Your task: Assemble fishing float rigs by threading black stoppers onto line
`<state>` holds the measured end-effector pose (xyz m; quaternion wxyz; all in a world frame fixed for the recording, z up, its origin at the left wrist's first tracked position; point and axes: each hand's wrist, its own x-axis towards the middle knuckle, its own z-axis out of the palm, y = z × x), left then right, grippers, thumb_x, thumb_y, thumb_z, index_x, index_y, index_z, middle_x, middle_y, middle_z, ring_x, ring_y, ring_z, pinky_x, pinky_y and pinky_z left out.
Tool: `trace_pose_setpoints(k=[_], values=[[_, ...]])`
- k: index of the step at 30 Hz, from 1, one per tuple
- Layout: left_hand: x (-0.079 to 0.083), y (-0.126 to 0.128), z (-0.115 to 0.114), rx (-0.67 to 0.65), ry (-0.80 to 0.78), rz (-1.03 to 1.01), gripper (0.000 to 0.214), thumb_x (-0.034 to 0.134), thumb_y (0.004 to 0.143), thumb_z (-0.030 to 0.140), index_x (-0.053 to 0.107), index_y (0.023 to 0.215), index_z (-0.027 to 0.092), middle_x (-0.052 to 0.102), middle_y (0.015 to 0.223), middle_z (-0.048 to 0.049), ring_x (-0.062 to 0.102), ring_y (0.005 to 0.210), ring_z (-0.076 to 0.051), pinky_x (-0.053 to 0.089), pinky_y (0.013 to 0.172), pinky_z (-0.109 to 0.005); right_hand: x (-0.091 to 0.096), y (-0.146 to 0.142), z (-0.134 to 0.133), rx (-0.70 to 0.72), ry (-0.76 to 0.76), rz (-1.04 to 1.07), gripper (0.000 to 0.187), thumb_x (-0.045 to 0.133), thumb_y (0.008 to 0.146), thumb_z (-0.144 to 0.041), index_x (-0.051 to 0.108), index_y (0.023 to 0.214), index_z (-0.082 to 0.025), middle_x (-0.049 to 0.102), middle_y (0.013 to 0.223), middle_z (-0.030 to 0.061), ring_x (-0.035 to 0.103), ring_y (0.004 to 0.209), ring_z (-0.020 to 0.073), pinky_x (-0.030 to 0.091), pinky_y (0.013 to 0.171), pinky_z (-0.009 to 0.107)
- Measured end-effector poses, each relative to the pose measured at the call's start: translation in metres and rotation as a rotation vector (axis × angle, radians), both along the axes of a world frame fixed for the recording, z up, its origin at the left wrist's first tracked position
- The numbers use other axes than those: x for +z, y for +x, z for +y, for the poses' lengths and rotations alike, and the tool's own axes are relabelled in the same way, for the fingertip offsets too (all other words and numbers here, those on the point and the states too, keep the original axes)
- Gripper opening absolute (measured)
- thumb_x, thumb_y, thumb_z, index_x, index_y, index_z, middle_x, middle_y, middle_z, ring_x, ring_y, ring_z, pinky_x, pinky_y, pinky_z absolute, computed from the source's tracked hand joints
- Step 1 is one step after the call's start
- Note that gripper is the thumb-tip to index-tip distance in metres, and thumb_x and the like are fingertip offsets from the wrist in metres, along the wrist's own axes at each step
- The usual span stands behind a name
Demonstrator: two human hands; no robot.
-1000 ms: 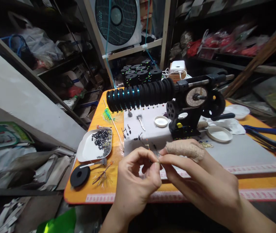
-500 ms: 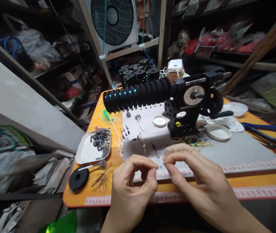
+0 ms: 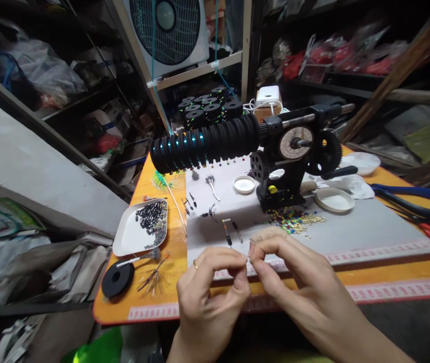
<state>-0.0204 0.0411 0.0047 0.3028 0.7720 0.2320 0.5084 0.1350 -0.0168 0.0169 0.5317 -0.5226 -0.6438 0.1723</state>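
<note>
My left hand, with a ring on one finger, is closed in a pinch of thumb and index finger. Facing it, my right hand pinches as well, one finger wrapped in tan tape. The fingertips of both almost meet over the front of the white board. Whatever lies between them is too small or fine to make out. Just beyond the left fingers is a thin piece with an orange and black body. A slim dark piece lies beside it.
A black geared winding machine carries a row of black foam spools. Small coloured beads lie at its base. A white tray of black parts and a black foam disc are left; pliers are right.
My hands have come closer together, so the fingertips nearly touch. The view has shifted slightly, and the orange and black piece near the left fingers sits differently.
</note>
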Motion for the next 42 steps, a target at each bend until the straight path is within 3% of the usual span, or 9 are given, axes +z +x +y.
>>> trace_pose_setpoints(k=[11, 18, 22, 27, 31, 35, 42], values=[[-0.007, 0.011, -0.010, 0.020, -0.249, -0.262, 0.016, 0.070, 0.085, 0.007, 0.070, 0.087, 0.022, 0.064, 0.090, 0.0007, 0.064, 0.083, -0.010, 0.055, 0.075, -0.017, 0.002, -0.007, -0.001, 0.030, 0.004, 0.064, 0.013, 0.053, 0.096, -0.010, 0.057, 0.096, -0.022, 0.060, 0.092, -0.0012, 0.061, 0.088, 0.0098, 0.048, 0.076, 0.017], [-0.009, 0.011, -0.012, -0.022, -0.432, -0.347, 0.010, 0.074, 0.085, 0.015, 0.073, 0.082, 0.024, 0.063, 0.092, -0.0015, 0.063, 0.085, -0.013, 0.054, 0.077, -0.020, 0.010, -0.005, -0.003, 0.173, -0.164, 0.248, 0.013, 0.049, 0.100, -0.017, 0.058, 0.095, -0.024, 0.062, 0.090, -0.0016, 0.062, 0.083, 0.0104, 0.050, 0.073, 0.017], [-0.008, 0.011, -0.011, -0.030, -0.454, -0.329, 0.010, 0.074, 0.085, 0.014, 0.073, 0.081, 0.023, 0.063, 0.091, -0.0024, 0.064, 0.087, -0.014, 0.055, 0.078, -0.021, 0.013, -0.004, -0.003, 0.181, -0.172, 0.289, 0.013, 0.049, 0.100, -0.018, 0.058, 0.092, -0.024, 0.063, 0.089, -0.0010, 0.063, 0.082, 0.0110, 0.051, 0.071, 0.017], [-0.007, 0.009, -0.012, -0.010, -0.414, -0.286, 0.008, 0.075, 0.083, 0.015, 0.072, 0.079, 0.022, 0.062, 0.091, -0.0030, 0.064, 0.084, -0.014, 0.056, 0.073, -0.020, 0.008, -0.004, -0.002, 0.160, -0.144, 0.182, 0.013, 0.051, 0.098, -0.014, 0.058, 0.093, -0.024, 0.062, 0.088, -0.0020, 0.063, 0.080, 0.0094, 0.050, 0.069, 0.015], [-0.006, 0.009, -0.015, -0.019, -0.393, -0.262, 0.013, 0.072, 0.084, 0.010, 0.071, 0.080, 0.022, 0.068, 0.094, -0.0038, 0.068, 0.083, -0.014, 0.057, 0.068, -0.019, 0.001, -0.001, -0.001, 0.108, -0.105, -0.022, 0.013, 0.052, 0.097, -0.012, 0.056, 0.092, -0.022, 0.060, 0.089, 0.0007, 0.064, 0.080, 0.0117, 0.052, 0.065, 0.018], [-0.005, 0.012, -0.014, -0.021, -0.344, -0.315, 0.015, 0.070, 0.084, 0.006, 0.071, 0.083, 0.021, 0.070, 0.080, -0.0024, 0.068, 0.075, -0.014, 0.058, 0.068, -0.021, -0.001, 0.005, -0.005, 0.019, -0.011, -0.172, 0.014, 0.053, 0.094, -0.008, 0.052, 0.093, -0.022, 0.057, 0.089, 0.0024, 0.063, 0.083, 0.0150, 0.054, 0.069, 0.023], [-0.004, 0.010, -0.013, -0.087, -0.505, -0.382, 0.011, 0.073, 0.085, 0.011, 0.072, 0.080, 0.021, 0.067, 0.077, -0.0019, 0.066, 0.073, -0.012, 0.056, 0.067, -0.017, 0.005, 0.009, -0.009, 0.113, 0.051, -0.144, 0.032, 0.056, 0.093, -0.005, 0.054, 0.118, -0.025, 0.063, 0.106, 0.0043, 0.064, 0.100, 0.0139, 0.053, 0.083, 0.021]])
